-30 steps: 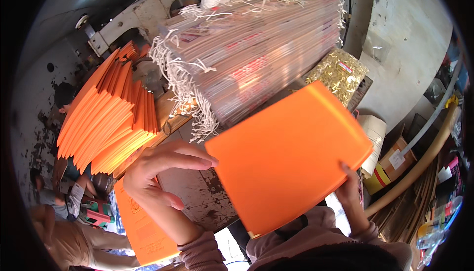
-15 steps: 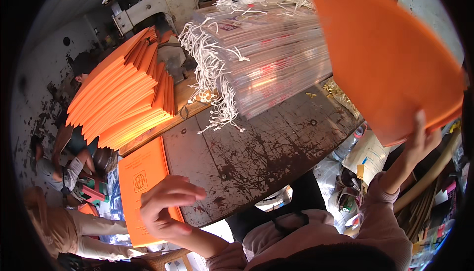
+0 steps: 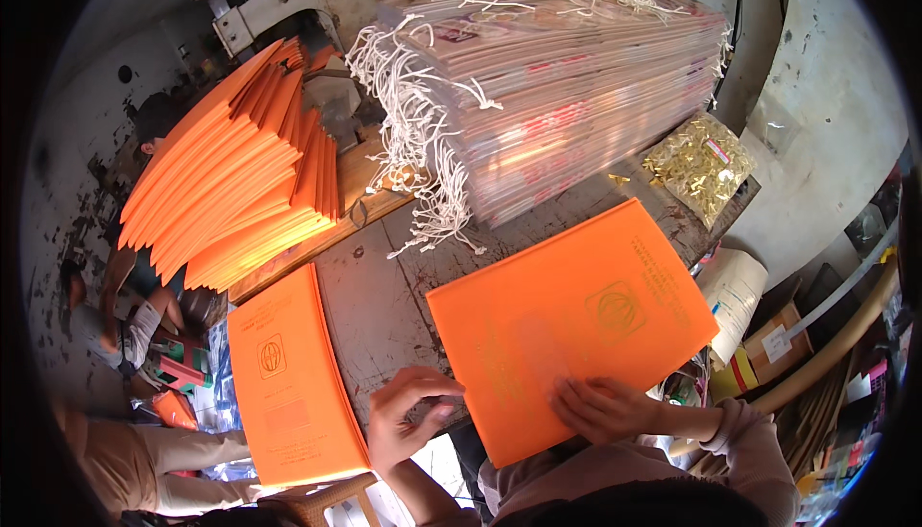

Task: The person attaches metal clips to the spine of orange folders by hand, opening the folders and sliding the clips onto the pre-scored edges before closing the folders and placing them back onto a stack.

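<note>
An orange folder (image 3: 547,325) with a gold globe emblem and gold print lies tilted on the dark, scratched table, its lower part reaching past the near edge. My right hand (image 3: 605,409) rests flat on its lower part, fingers stretched out. Close to the folder's left edge is my left hand (image 3: 408,416), fingers bent and apart from the thumb, with nothing visible between them. Whether its fingertips touch the edge, I cannot tell. Left of that hand lies another orange folder or thin stack (image 3: 288,373) with the same emblem.
A tall fanned pile of orange folders (image 3: 230,171) stands at the far left. Behind the middle is a big stack of clear plastic-covered items (image 3: 567,95) with white cords (image 3: 413,133). A bag of gold clips (image 3: 701,167) sits at the right corner. A person (image 3: 144,441) is at the left.
The orange folder came down from the upper right onto the table. My right hand moved left and now lies flat on it. My left hand shifted right and down toward its edge.
</note>
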The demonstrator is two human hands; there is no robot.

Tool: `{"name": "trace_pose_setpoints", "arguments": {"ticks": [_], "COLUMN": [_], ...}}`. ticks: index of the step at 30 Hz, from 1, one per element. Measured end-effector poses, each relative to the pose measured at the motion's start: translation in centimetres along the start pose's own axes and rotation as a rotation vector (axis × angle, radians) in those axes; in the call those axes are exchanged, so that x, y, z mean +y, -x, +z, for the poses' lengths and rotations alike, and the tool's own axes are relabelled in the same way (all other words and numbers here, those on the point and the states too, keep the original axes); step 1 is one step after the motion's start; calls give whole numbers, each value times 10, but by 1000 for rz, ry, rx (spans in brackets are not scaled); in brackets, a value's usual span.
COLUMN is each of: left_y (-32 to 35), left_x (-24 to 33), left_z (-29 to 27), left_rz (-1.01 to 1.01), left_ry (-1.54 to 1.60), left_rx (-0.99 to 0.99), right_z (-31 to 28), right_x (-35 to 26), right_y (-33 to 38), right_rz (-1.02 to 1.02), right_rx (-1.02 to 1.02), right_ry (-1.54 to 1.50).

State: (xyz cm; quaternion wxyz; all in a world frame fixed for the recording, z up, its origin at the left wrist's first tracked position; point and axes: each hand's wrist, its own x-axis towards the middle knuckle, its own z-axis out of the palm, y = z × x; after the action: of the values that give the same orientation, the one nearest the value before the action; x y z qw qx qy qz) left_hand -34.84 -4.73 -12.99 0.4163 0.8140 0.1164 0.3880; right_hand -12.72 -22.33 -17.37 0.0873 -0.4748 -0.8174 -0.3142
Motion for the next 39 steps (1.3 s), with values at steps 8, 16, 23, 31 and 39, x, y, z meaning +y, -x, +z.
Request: {"name": "trace_pose_setpoints", "arguments": {"ticks": [8, 16, 23, 31, 39], "left_y": [-2, -31, -96, -115, -123], "left_x": [-12, -5, -8, -41, -39], "left_z": [6, -4, 1, 2, 0], "left_rz": [-125, 3, -74, -158, -165], "left_ry": [-27, -24, 15, -15, -166], "left_rx": [-19, 372, 358, 421, 633], "right_z": [-3, -52, -22, -16, 63], "right_x": [11, 119, 210, 268, 281], "right_y": [-9, -100, -169, -84, 33], "right_rz": [-20, -402, -195, 407, 1079], "right_rx": [23, 585, 612, 740, 2], "right_ry": [-160, 174, 183, 140, -469]}}
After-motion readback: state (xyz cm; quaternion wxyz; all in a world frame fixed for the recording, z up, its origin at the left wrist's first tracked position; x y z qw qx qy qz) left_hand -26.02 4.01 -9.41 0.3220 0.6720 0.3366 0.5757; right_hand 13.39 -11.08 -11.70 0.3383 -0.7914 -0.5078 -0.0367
